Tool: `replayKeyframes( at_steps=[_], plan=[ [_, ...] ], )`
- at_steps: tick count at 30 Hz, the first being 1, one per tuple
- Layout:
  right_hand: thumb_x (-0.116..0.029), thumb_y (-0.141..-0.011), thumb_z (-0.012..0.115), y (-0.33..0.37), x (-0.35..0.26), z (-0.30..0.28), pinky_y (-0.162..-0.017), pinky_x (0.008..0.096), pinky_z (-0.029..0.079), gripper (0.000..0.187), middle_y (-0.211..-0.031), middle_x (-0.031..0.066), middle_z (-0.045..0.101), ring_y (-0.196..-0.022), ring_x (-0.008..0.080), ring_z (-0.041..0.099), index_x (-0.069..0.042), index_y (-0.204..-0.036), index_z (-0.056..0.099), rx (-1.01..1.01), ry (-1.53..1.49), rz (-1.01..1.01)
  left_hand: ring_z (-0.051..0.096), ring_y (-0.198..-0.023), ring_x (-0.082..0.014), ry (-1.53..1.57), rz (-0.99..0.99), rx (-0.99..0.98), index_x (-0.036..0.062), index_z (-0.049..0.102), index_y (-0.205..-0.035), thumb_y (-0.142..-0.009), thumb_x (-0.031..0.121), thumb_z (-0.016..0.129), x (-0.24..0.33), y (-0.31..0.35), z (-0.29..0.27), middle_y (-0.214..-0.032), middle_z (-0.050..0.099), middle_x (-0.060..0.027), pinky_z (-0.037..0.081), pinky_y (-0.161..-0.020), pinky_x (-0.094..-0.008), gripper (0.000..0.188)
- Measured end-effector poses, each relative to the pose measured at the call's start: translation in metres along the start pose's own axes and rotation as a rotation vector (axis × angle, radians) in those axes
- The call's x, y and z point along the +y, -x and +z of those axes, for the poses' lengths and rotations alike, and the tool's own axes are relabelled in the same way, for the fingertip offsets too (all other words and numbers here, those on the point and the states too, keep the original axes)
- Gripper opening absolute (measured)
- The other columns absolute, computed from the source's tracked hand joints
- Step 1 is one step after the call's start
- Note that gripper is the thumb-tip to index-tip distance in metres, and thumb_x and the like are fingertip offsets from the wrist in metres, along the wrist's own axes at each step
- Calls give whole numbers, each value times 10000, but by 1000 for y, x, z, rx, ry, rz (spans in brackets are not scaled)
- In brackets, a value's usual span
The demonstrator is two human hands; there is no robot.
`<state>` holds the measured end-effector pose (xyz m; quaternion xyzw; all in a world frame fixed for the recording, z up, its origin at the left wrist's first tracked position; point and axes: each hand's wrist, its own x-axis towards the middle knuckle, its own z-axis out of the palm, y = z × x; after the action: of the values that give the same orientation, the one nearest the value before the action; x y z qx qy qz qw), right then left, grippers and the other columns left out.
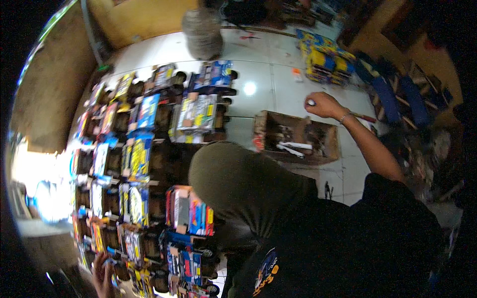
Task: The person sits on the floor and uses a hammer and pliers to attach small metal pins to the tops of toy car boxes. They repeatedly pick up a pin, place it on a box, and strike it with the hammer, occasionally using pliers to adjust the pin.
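My right hand point(325, 105) is curled closed above the far right corner of a wooden box point(332, 144). A small whitish thing point(311, 102) shows at its fingers, too blurred to name. Inside the box lie pale metal tools point(295, 148) among dark bits. At the lower left, my left hand point(103, 275) is partly in view and blurred, its fingers apart, with nothing visible in them. It is beside rows of colourful toy trucks point(140, 156) with printed panels and dark wheels. My olive-covered knee point(223, 169) rises between the trucks and the box.
Blue-and-yellow toy pieces point(325, 62) are stacked at the far right. A grey bundle point(202, 37) stands at the back, with red scissors point(248, 37) to its right. Dark pliers point(328, 190) lie on the white tiled floor point(285, 94). Dark blue items point(397, 99) are piled on the right.
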<state>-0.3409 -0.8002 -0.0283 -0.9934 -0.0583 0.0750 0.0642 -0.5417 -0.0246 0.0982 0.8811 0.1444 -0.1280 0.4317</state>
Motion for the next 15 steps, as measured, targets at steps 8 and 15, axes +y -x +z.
replayKeyframes(
  at_steps=[8,15],
  plan=[
    [-243,-849,584,-1,-9,22,-807,459,501,236,-910,171,682,-875,354,648,-83,-993,680,-144,-109,-57,497,-1233,-233,-68,-147,-61,-23,559,-1302,-976,163,565,25,-13,23,-1337,555,-123,371,-1064,-356,375],
    [-531,-820,665,-37,-63,88,-760,480,537,540,-876,202,702,-803,382,672,2,-897,704,-423,178,-167,576,-1166,-202,-50,-93,-49,6,487,-1368,-946,168,642,10,-33,15,-1302,594,-126,466,-977,-329,478]
  ],
)
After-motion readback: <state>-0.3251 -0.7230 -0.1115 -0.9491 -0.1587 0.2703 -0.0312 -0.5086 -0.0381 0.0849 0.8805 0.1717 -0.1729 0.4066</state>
